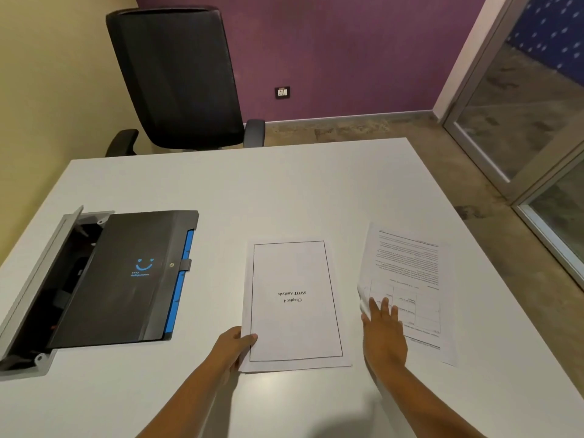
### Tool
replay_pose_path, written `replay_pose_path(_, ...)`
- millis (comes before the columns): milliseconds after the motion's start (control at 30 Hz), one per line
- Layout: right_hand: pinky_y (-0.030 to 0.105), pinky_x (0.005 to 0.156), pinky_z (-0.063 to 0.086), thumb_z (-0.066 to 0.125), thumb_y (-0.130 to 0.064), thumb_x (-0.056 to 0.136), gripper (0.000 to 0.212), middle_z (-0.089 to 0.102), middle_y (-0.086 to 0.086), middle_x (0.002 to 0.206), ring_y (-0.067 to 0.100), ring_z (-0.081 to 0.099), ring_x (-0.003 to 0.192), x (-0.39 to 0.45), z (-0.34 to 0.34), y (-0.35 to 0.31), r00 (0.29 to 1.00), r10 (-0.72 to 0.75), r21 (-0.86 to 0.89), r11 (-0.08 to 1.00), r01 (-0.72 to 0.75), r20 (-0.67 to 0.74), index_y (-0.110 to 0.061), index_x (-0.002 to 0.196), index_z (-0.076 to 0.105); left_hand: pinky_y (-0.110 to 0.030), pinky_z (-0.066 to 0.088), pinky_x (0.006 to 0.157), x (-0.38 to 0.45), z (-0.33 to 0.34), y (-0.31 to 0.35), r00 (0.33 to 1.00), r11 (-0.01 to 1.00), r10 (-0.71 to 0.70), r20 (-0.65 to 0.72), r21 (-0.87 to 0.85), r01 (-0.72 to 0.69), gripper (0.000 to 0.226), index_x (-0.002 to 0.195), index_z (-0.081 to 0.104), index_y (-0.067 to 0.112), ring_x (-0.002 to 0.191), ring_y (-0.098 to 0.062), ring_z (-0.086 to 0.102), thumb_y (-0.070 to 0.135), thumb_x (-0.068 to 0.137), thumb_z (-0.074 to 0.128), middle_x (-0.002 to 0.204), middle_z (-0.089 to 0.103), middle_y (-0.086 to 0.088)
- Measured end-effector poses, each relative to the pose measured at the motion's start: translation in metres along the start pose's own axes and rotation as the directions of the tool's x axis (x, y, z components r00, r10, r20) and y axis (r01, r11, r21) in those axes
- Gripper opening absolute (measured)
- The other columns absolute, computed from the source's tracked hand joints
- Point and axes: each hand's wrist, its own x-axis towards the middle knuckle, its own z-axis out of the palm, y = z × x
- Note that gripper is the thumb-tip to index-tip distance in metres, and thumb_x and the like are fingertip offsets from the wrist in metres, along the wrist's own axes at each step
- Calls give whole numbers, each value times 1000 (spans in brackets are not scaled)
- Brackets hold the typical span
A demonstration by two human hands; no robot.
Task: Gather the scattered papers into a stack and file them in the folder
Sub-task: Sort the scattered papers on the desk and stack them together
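Now left hand (235, 346) pinches the stack (295, 303) corner steadying it, while right hand (384, 335), fingers spread, seemingly lifts the loose sheet (410, 279) edge.

top sheet (295, 298): "chapter 4 swot analysis"

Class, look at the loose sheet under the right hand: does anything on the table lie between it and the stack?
Nothing visible does. Only bare table separates the loose sheet under the right hand from the stack.
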Motion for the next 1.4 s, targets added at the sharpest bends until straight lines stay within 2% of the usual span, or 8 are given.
replay_pose_path(200, 36, 118, 18, 28, -24, 101, 50, 16, 1, 157, 22, 12, 145, -8, -26, -30, 982, -151, 159, 973, 167, -111, -21, 148, 12, -15, 36, 34, 2, 4, 0, 1000, 1000, 9, -16, -16, -9, 7, 90, 56, 4, 41, -7, 47, 11, 88, 57, 73, 61, -7)
replay_pose_path(333, 40, 114, 22, 15, -40, 98, 49, 33, -1, 151, 23, 26, 142, -37, -26, -65, 917, -375, 195, 897, 396, -136, -26, 144, 25, -18, 43, 45, 3, 3, -3, 1000, 999, 19, 1, -46, -19, 21, 97, 58, 2, 57, -15, 56, 21, 88, 58, 88, 66, -11)
replay_pose_path(533, 35, 118, 8, -16, -68, 56, 104, 16, -9, 156, 14, 8, 145, -66, -2, -97, 781, -570, 318, 813, 488, 256, -30, 147, 16, -37, 55, 81, -3, 12, 2, 996, 970, -3, 93, -242, 25, 36, 98, 63, 13, 89, -26, 68, 44, 90, 47, 97, 71, -8)
replay_pose_path(733, 38, 118, 4, 13, -68, 83, 76, 10, -6, 157, 14, 4, 146, -75, -12, -111, 726, -540, 395, 833, 387, 427, -27, 148, 13, -25, 55, 47, -13, 17, 8, 994, 994, 35, 99, -106, -24, 26, 114, 55, 11, 76, -21, 66, 22, 90, 56, 88, 68, -5)
replay_pose_path(867, 29, 115, 18, 35, -54, 91, 56, 29, -7, 152, 10, 24, 141, -55, -23, -93, 870, -439, 535, 802, 267, 224, -29, 141, 33, -33, 56, 73, -7, 9, 10, 996, 997, 63, 68, -46, -60, 36, 127, 48, 4, 87, -25, 65, 9, 92, 51, 99, 66, -9)
replay_pose_path(1000, 41, 117, 15, 46, -37, 94, 61, 16, 1, 156, 19, 17, 144, -28, -24, -65, 981, -188, 410, 899, 153, 45, -23, 146, 19, -36, 52, 83, -12, 2, 18, 987, 990, 137, 79, -35, -135, 36, 128, 47, 11, 96, -28, 61, 14, 92, 50, 115, 61, -12)
replay_pose_path(1133, 23, 98, 39, 53, -16, 92, 49, 48, 8, 139, 22, 49, 123, -12, -39, -50, 990, -59, 778, 626, -61, 126, -10, 138, 37, -22, 55, 71, -20, 1, 26, 969, 973, 224, 109, -85, -215, 24, 114, 52, 23, 93, -13, 63, 16, 92, 50, 107, 65, -1)
replay_pose_path(1400, 2, 63, 46, 52, -3, 91, 19, 65, -3, 96, -7, 63, 77, -7, -85, -59, 985, -152, 920, 366, 138, -87, -10, 107, 58, -34, 47, 88, -33, 12, 71, 909, 908, 411, -71, -57, -415, 37, 126, 51, 9, 101, -26, 57, 4, 89, 54, 113, 60, -7)
